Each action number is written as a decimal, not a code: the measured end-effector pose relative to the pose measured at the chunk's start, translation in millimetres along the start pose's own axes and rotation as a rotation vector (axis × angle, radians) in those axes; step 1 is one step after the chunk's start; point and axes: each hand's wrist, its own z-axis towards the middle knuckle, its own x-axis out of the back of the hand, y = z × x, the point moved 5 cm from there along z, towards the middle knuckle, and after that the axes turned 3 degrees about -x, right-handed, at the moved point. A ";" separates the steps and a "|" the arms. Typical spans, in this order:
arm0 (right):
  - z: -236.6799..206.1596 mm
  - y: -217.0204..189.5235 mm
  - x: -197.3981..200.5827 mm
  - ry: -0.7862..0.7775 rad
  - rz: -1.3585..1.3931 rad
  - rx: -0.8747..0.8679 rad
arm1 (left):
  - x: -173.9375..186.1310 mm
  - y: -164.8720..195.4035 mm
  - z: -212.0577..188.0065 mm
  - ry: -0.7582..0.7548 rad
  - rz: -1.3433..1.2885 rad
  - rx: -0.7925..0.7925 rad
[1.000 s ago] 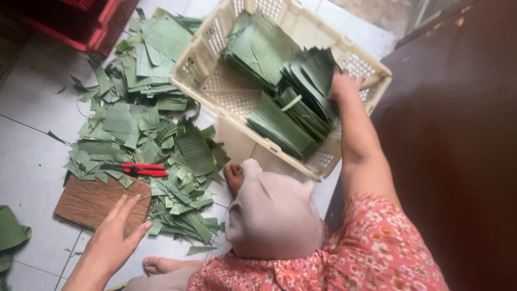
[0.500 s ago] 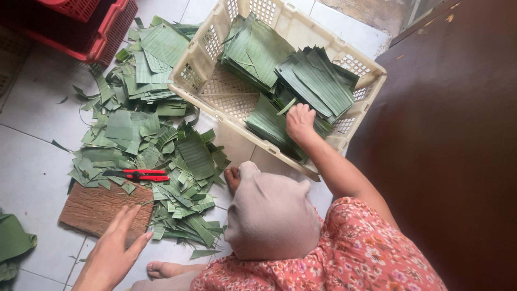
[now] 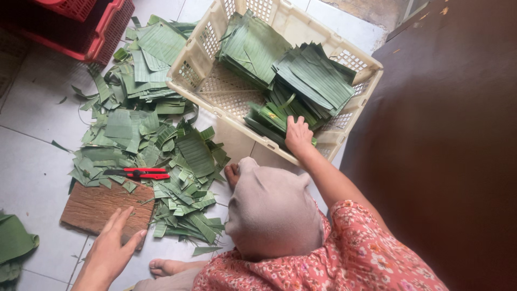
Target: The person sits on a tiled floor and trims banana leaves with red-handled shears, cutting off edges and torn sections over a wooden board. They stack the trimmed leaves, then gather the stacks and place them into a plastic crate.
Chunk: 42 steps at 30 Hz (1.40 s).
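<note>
Two hands are at work below me, well apart. On the left, my left hand (image 3: 110,245) lies flat with fingers spread, palm down on the near edge of a brown wooden board (image 3: 102,207) that sits on the pale tiled floor (image 3: 32,156); it grips nothing. Just beyond the board, red-handled scissors (image 3: 137,173) rest on a wide heap of green leaf scraps (image 3: 151,134), cut strips and squares scattered over the tiles. A folded green leaf (image 3: 13,242) lies at the far left edge, and the corner of a red crate (image 3: 91,32) shows at the top left.

Toward the middle, a knee under grey cloth (image 3: 272,213) and a bare foot (image 3: 167,265) come into view, with a red flowered sleeve (image 3: 371,253) beside them. Further right, my right hand (image 3: 298,136) reaches into a cream plastic basket (image 3: 202,70), fingers loosely open and pressing down on a stack of cut green leaves (image 3: 269,116) at the basket's near side. More leaf stacks (image 3: 280,64) fill the basket. A dark brown surface (image 3: 452,134) takes up the right side.
</note>
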 end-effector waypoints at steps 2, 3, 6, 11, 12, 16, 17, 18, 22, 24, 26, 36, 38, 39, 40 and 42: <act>13.4 5.8 11.3 -0.040 0.016 0.061 | 0.0 -5.2 -1.9 0.013 0.006 -0.002; 24.4 11.9 16.9 -0.159 0.062 0.019 | 1.3 -6.8 -3.4 0.027 0.009 -0.032; 57.6 42.5 48.2 -0.532 0.332 -0.101 | 3.2 -13.2 -6.6 0.050 0.022 -0.057; 69.1 64.9 54.4 -0.784 0.483 -0.281 | -4.5 -26.1 -6.8 0.032 -0.016 0.008; 63.8 51.0 41.6 -0.842 0.590 -0.233 | -8.8 -25.0 -1.9 0.029 -0.010 -0.015; 45.1 10.3 9.7 -0.751 0.525 0.024 | -18.4 -31.0 4.4 0.014 0.006 -0.069; 41.3 7.5 5.4 -0.733 0.533 -0.003 | -19.2 -34.3 3.7 0.007 0.005 -0.075; 38.9 7.2 6.0 -0.711 0.505 -0.013 | -19.6 -39.3 1.2 -0.008 0.009 -0.056; 41.4 26.7 27.2 -0.578 0.206 -0.076 | -18.9 -47.8 12.7 -0.008 0.014 -0.065; 40.4 38.0 37.5 -0.514 0.085 -0.138 | -21.8 -55.6 6.1 -0.047 0.008 -0.018; 38.8 45.4 43.1 -0.440 0.049 -0.148 | -26.9 -61.5 6.2 -0.068 -0.025 0.071; 61.0 45.2 31.5 -0.358 0.012 0.120 | -32.2 -61.4 10.3 -0.057 0.013 0.002; 48.4 36.8 22.9 -0.174 -0.002 -0.055 | -32.0 -60.4 12.3 -0.053 0.026 0.019; 38.5 34.9 23.0 -0.090 -0.008 -0.138 | -31.8 -60.0 12.8 -0.059 0.036 0.023; 29.6 33.0 22.9 -0.064 0.031 -0.112 | -32.4 -59.9 12.5 -0.075 0.048 0.035; 17.8 33.0 26.1 0.001 0.113 -0.066 | -31.9 -62.0 12.3 -0.105 0.064 0.067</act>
